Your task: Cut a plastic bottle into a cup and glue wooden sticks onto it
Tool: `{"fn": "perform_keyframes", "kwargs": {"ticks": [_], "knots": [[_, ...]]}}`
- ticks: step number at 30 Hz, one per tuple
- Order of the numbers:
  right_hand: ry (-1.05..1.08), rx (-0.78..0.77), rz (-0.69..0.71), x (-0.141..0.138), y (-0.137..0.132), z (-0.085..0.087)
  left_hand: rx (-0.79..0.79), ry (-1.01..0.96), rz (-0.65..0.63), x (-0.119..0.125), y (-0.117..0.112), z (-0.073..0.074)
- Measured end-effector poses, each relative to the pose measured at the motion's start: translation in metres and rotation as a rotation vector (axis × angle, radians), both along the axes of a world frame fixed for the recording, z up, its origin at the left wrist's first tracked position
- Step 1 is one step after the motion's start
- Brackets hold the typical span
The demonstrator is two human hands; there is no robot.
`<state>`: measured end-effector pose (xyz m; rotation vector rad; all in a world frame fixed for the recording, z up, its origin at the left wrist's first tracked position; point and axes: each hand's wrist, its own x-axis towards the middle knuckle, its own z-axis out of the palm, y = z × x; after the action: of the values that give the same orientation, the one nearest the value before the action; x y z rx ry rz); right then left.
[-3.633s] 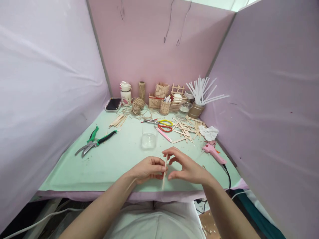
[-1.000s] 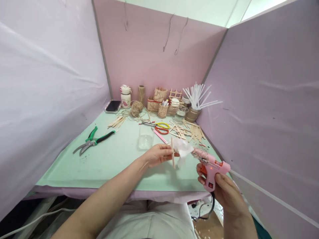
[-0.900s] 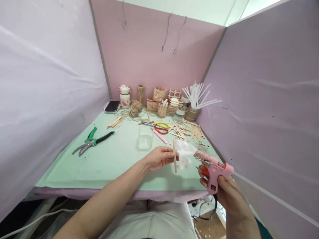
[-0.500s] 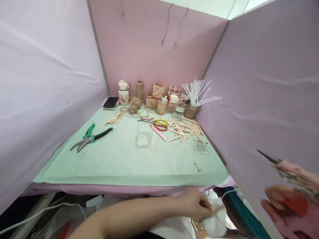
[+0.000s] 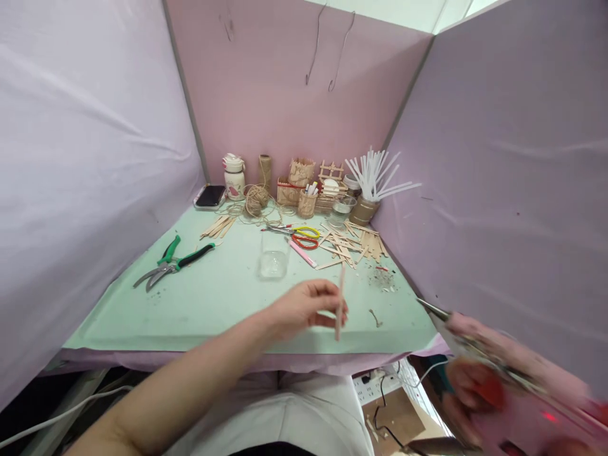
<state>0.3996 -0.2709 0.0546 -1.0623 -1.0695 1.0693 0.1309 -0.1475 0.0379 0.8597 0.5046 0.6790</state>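
In the head view I have a table (image 5: 190, 316) under pale green cloth, boxed in by a pink back wall (image 5: 280, 101) and lilac sheets (image 5: 95, 164) at both sides. Below its near edge I see a white power strip (image 5: 377, 387) and the person's lap (image 5: 285, 421). Along the far edge, from the left corner, stand a phone lying flat (image 5: 209, 197), a white bottle (image 5: 234, 183), a spool (image 5: 265, 171), a ball of twine (image 5: 256, 200), small wooden pots (image 5: 302, 172) and, by the far right corner, a jar (image 5: 364, 211) bristling with white rods (image 5: 375, 180). Green-handled shears (image 5: 164, 269) lie open toward the left edge; a clear plastic box (image 5: 273, 265), scissors (image 5: 305, 241) and a pink pen-like tool (image 5: 301, 253) take up the middle, with loose sticks (image 5: 342, 247) heaped beside them toward the right edge. Those block the way from the near edge to the pots. My left hand (image 5: 317, 307) is above the surface toward the near edge, fingertips closed on a flat wooden stick (image 5: 340, 304) held nearly upright. My right hand (image 5: 468, 389), blurred, is wrapped around a pink glue gun (image 5: 515, 354) beyond the near right corner, its nozzle pointing back toward the table's right edge.
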Motion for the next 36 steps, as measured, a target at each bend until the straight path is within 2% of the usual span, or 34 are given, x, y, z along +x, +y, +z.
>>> {"fn": "perform_keyframes", "kwargs": {"ticks": [2,4,8,10,13,16,22,29,36], "knots": [[0.111,-0.101,0.213,-0.036,0.020,0.002,0.009,-0.048,0.070,-0.028,0.019,0.012],[0.190,-0.036,0.166,-0.071,0.041,-0.004,-0.011,-0.072,0.129,-0.051,0.036,0.013],[0.239,-0.012,0.188,-0.131,0.083,-0.025,-0.110,-0.162,0.186,-0.079,0.054,-0.007],[0.244,-0.036,0.227,-0.155,0.103,-0.031,-0.178,-0.200,0.160,-0.085,0.054,-0.021],[0.259,-0.031,0.148,-0.178,0.131,-0.032,-0.255,-0.235,0.065,-0.087,0.049,-0.038],[0.222,-0.042,0.015,-0.189,0.150,-0.034,-0.274,-0.217,-0.040,-0.087,0.044,-0.046],[0.174,-0.080,0.192,-0.193,0.155,-0.038,-0.240,-0.163,-0.109,-0.088,0.042,-0.049],[0.162,-0.056,0.269,-0.189,0.154,-0.034,-0.158,-0.034,-0.111,-0.093,0.041,-0.048],[0.180,-0.070,0.300,-0.190,0.151,-0.041,-0.120,0.072,-0.147,-0.093,0.043,-0.048]]}}
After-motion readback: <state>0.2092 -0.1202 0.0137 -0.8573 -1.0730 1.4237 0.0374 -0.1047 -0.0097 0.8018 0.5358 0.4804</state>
